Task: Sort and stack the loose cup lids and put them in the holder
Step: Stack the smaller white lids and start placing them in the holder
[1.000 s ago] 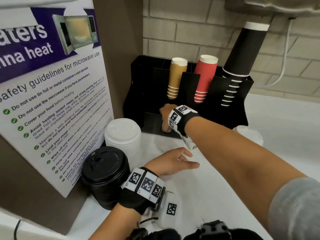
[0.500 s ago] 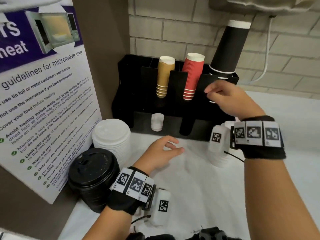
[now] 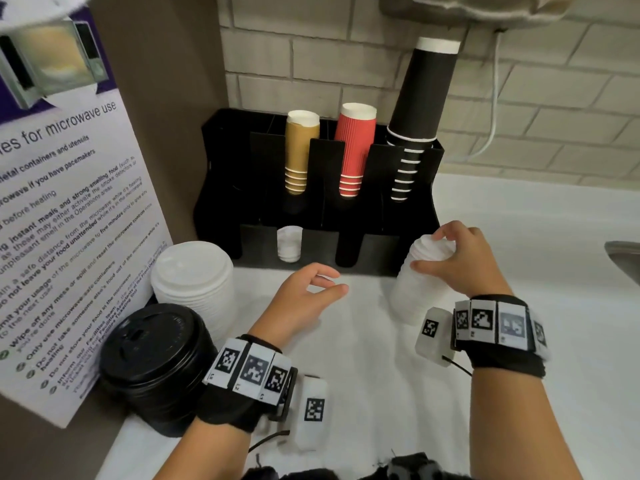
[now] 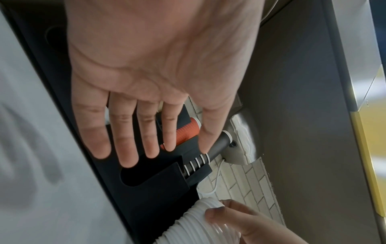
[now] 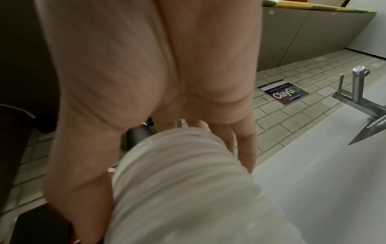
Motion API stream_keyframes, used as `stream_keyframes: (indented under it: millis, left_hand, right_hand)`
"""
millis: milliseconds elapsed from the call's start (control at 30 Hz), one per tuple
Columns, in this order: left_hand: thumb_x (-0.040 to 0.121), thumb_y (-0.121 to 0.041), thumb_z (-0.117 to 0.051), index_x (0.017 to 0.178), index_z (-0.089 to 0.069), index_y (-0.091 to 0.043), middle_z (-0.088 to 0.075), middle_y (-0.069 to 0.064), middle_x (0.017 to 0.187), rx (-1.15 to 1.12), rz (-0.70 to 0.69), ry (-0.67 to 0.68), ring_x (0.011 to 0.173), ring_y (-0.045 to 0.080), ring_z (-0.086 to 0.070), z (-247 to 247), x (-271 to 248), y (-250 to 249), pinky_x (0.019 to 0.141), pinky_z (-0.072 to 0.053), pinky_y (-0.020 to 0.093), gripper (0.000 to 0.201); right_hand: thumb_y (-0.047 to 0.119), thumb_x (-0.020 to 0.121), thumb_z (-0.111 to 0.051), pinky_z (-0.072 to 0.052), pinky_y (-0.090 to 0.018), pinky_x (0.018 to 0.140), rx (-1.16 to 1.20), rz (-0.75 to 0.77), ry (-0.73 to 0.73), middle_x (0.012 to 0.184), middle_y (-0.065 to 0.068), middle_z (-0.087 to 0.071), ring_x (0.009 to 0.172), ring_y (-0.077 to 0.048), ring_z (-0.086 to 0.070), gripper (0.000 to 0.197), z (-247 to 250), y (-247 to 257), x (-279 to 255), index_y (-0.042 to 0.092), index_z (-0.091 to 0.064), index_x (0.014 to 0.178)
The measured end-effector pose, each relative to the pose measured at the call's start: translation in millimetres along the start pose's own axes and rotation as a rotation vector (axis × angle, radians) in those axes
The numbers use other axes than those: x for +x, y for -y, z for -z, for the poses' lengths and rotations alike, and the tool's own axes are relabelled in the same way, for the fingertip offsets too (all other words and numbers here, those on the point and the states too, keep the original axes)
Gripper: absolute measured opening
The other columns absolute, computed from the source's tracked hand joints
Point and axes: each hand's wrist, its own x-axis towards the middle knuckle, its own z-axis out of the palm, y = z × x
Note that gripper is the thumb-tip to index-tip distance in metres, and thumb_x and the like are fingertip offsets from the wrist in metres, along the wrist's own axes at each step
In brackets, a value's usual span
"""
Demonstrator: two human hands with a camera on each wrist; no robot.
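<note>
We see the right hand (image 3: 460, 261) curled over the top of a tall stack of small white lids (image 3: 417, 282), thumb on the near side and fingers over the far side, so it grips the stack. In the right wrist view the same ribbed white stack (image 5: 177, 181) fills the lower middle, with the fingers (image 5: 244, 142) running down its far side. The stack stands on the white counter (image 3: 519, 237), just in front of the right end of the black holder (image 3: 408, 244).

The left hand (image 3: 304, 299) hovers over the counter with its fingers apart and relaxed, holding nothing; the left wrist view shows the palm flat and the fingers (image 4: 127, 145) spread.

In the holder's low front slots we see a short stack of small white lids (image 3: 289, 242) already seated left of centre. Above, the rear slots hold upturned tan cups (image 3: 298, 150), red ribbed cups (image 3: 355, 147) and black cups (image 3: 420, 109).

Left of the left hand a stack of large white lids (image 3: 194, 275) stands beside a stack of large black lids (image 3: 156, 362), both near a microwave safety poster (image 3: 69, 202). A tiled wall (image 3: 311, 64) rises behind the holder.
</note>
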Motion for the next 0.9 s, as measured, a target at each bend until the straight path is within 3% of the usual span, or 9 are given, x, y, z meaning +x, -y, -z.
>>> stream_keyframes:
  millis: [167,300,400,500,567,700,833,900]
  left_hand:
    - [0.085,-0.039,-0.068,0.099,-0.063,-0.036,-0.064,-0.014,0.1,0.016,-0.006,-0.007,0.083,0.007,-0.062,4.7,-1.1,-0.3,0.055,-0.044,0.012,0.015]
    - [0.085,-0.037,-0.069,0.104,-0.063,-0.035,-0.063,-0.012,0.106,0.042,-0.045,-0.031,0.084,0.009,-0.062,4.6,-1.9,-3.0,0.069,-0.049,0.019,0.02]
    - [0.079,-0.04,-0.075,0.118,-0.055,-0.04,-0.059,-0.018,0.118,0.018,-0.149,-0.028,0.102,0.002,-0.061,2.1,-4.4,-8.2,0.076,-0.048,0.015,0.044]
    - [0.065,-0.046,-0.077,0.132,-0.036,-0.054,-0.046,-0.026,0.134,-0.099,-0.27,0.026,0.12,-0.005,-0.05,-3.1,-6.4,-14.7,0.092,-0.047,0.015,0.079]
    - [0.063,-0.041,-0.078,0.133,-0.03,-0.058,-0.04,-0.025,0.14,-0.201,-0.328,0.04,0.123,-0.004,-0.049,-7.6,-6.1,-17.6,0.1,-0.045,0.017,0.086]
    - [0.07,-0.028,-0.075,0.142,-0.029,-0.042,-0.048,-0.009,0.14,-0.285,-0.411,-0.039,0.118,0.0,-0.058,-10.3,-5.0,-17.5,0.09,-0.051,0.019,0.087]
    - [0.075,-0.028,-0.079,0.148,-0.027,-0.039,-0.049,-0.017,0.139,-0.279,-0.406,-0.011,0.12,0.004,-0.058,-1.8,-5.8,-14.4,0.087,-0.051,0.018,0.09]
    - [0.076,-0.022,-0.08,0.147,-0.032,-0.039,-0.05,-0.013,0.14,-0.262,-0.405,0.017,0.122,0.01,-0.057,1.6,-6.9,-12.4,0.087,-0.052,0.021,0.087]
  right_hand:
    - [0.025,0.067,-0.084,-0.034,-0.029,0.078,0.012,-0.009,-0.015,0.109,0.0,-0.04,0.094,-0.018,-0.042,0.051,0.7,-2.1,1.5,0.018,-0.054,0.109]
    - [0.03,0.066,-0.084,-0.04,-0.037,0.085,0.004,0.027,-0.051,0.109,0.002,-0.041,0.095,-0.019,-0.045,0.049,9.5,4.3,-0.6,0.026,-0.051,0.101]
    - [0.032,0.063,-0.085,-0.039,-0.021,0.075,0.134,0.148,-0.057,0.109,0.003,-0.047,0.095,-0.013,-0.048,0.051,13.2,23.5,-5.5,0.028,-0.051,0.1]
    - [0.032,0.064,-0.085,-0.045,-0.016,0.075,0.388,0.277,0.116,0.106,0.008,-0.056,0.096,-0.003,-0.055,0.054,4.8,55.7,-16.8,0.032,-0.054,0.108]
    - [0.037,0.064,-0.083,-0.051,-0.017,0.076,0.49,0.334,0.29,0.105,0.007,-0.057,0.093,-0.003,-0.059,0.058,-5.5,74.6,-26.1,0.039,-0.056,0.115]
    - [0.046,0.063,-0.077,-0.059,-0.035,0.077,0.55,0.337,0.464,0.11,-0.001,-0.058,0.091,-0.019,-0.068,0.056,-18.4,91.5,-32.6,0.044,-0.058,0.117]
    - [0.038,0.07,-0.076,-0.056,-0.035,0.085,0.592,0.312,0.6,0.121,-0.003,-0.059,0.101,-0.018,-0.066,0.06,-14.6,80.6,-28.7,0.043,-0.054,0.126]
    - [0.034,0.074,-0.074,-0.055,-0.031,0.085,0.621,0.313,0.659,0.121,-0.002,-0.06,0.103,-0.019,-0.066,0.063,-11.1,75.5,-27.7,0.046,-0.049,0.131]
